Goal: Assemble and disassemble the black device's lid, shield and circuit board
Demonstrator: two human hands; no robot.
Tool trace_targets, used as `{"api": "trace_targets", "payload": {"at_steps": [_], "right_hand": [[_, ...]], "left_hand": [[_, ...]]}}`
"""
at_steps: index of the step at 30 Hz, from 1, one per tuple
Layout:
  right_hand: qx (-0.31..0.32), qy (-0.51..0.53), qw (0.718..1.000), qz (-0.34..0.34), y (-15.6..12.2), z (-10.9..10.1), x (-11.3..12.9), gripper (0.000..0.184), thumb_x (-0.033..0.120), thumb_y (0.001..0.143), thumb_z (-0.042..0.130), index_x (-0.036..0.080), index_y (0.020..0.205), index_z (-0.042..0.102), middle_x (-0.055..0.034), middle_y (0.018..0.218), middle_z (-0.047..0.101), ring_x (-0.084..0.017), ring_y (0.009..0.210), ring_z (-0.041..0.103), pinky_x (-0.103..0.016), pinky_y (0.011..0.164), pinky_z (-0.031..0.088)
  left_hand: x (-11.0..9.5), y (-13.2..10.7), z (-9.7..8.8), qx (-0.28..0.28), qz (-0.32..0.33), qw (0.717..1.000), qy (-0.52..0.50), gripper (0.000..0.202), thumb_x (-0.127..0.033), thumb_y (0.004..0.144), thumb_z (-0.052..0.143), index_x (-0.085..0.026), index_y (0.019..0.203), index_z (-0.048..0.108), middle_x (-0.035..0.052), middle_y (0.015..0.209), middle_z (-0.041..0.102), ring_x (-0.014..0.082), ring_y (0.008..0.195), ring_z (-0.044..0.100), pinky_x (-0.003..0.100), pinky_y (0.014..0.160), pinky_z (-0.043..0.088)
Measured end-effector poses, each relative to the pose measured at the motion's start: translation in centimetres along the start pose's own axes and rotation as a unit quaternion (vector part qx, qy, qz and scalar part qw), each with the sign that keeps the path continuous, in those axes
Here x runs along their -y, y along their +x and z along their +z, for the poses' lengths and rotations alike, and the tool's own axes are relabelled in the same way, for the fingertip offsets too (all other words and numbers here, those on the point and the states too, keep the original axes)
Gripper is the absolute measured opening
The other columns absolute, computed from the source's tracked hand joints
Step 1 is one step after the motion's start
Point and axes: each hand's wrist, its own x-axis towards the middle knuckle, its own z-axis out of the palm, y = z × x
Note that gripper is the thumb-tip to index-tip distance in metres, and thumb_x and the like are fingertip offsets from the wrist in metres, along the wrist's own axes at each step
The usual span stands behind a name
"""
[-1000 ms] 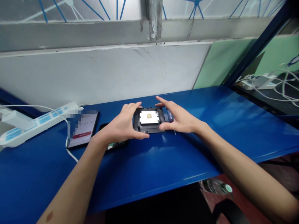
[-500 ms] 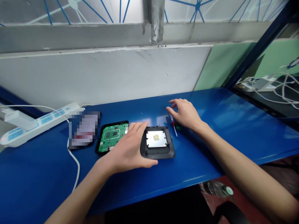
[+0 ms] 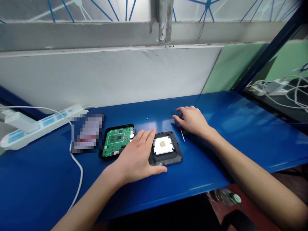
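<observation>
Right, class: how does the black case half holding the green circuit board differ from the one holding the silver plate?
The black case half with the green circuit board shows chips; the black case half with the silver plate shows bare metal and a tan pad. The board half lies left of the left hand, partly hidden by it; the plate half lies right, against its thumb. Both are rounded squares, flat on the blue bench.
</observation>
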Motion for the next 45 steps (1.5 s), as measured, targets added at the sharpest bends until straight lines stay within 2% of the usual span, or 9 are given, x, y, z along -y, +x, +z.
{"api": "trace_targets", "payload": {"at_steps": [5, 10, 18, 30, 38, 45], "right_hand": [[0.005, -0.007, 1.000, 0.007, -0.08, -0.14, 0.14, 0.046, 0.047, 0.094, 0.049, 0.014, 0.119, 0.070, -0.0151, 0.100, 0.076, -0.033, 0.093, 0.061, -0.043, 0.078, 0.042], [0.010, -0.009, 1.000, 0.007, -0.22, -0.34, 0.24, 0.045, 0.047, 0.095, 0.049, 0.015, 0.117, 0.070, -0.0136, 0.094, 0.077, -0.033, 0.090, 0.062, -0.042, 0.076, 0.041], [0.011, -0.002, 1.000, 0.003, -0.23, -0.27, 0.31, 0.046, 0.051, 0.095, 0.047, 0.017, 0.115, 0.071, -0.0125, 0.087, 0.076, -0.033, 0.089, 0.063, -0.042, 0.074, 0.041], [0.025, -0.016, 1.000, 0.006, -0.29, -0.27, 0.34, 0.048, 0.052, 0.094, 0.047, 0.017, 0.117, 0.071, -0.0118, 0.087, 0.076, -0.034, 0.091, 0.065, -0.042, 0.075, 0.041], [0.032, -0.023, 0.999, 0.005, -0.16, -0.24, 0.37, 0.047, 0.052, 0.094, 0.049, 0.017, 0.117, 0.072, -0.0125, 0.089, 0.077, -0.034, 0.091, 0.065, -0.044, 0.076, 0.043], [0.040, -0.021, 0.999, -0.001, -0.18, -0.21, 0.26, 0.047, 0.052, 0.091, 0.052, 0.018, 0.118, 0.072, -0.0127, 0.089, 0.075, -0.034, 0.091, 0.064, -0.044, 0.077, 0.042]], "left_hand": [[0.09, 0.04, 0.14, -0.024, 0.022, 0.999, -0.003, 0.112, -0.077, 0.075, 0.065, -0.011, 0.157, 0.028, 0.0210, 0.156, 0.042, 0.0412, 0.144, 0.035, 0.055, 0.116, 0.037], [0.23, 0.22, 0.13, -0.033, 0.022, 0.999, -0.006, 0.107, -0.076, 0.078, 0.064, -0.011, 0.156, 0.030, 0.0211, 0.154, 0.044, 0.0400, 0.142, 0.039, 0.054, 0.115, 0.037], [0.80, 0.58, 0.19, -0.048, 0.014, 0.999, -0.011, 0.103, -0.077, 0.081, 0.059, -0.013, 0.156, 0.030, 0.0195, 0.155, 0.043, 0.0385, 0.143, 0.038, 0.052, 0.116, 0.036], [0.85, 0.66, -0.04, -0.047, 0.015, 0.999, -0.012, 0.098, -0.075, 0.083, 0.059, -0.015, 0.155, 0.031, 0.0185, 0.156, 0.043, 0.0388, 0.144, 0.037, 0.056, 0.117, 0.033], [0.73, 0.56, 0.01, -0.036, 0.038, 0.999, -0.005, 0.107, -0.079, 0.076, 0.065, -0.013, 0.154, 0.034, 0.0180, 0.153, 0.045, 0.0385, 0.141, 0.039, 0.053, 0.116, 0.036], [0.58, 0.34, -0.47, -0.028, 0.040, 0.999, -0.007, 0.103, -0.074, 0.080, 0.063, -0.013, 0.156, 0.030, 0.0177, 0.157, 0.041, 0.0404, 0.144, 0.035, 0.057, 0.118, 0.032]]}}
